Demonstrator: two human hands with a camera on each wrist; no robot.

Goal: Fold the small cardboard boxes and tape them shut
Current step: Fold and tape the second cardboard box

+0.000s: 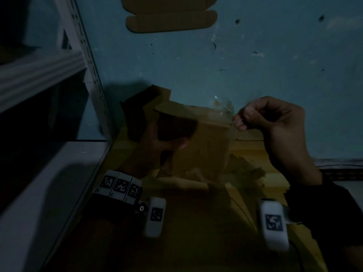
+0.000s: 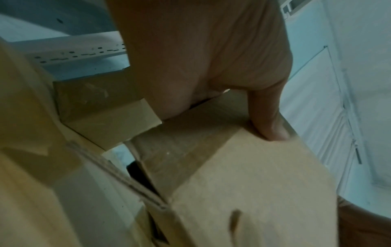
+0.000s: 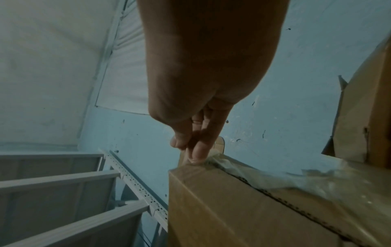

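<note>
With our left hand gripping the half-folded box in the air, flaps still loose, our right hand pinches clear tape at its top edge; sealing remains.

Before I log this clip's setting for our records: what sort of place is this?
Probably a storeroom or small packing area, dimly lit. A slotted metal shelving rack stands against a scuffed blue wall, a flat unfolded box blank lies nearby, and the hands work over larger taped cartons.
</note>
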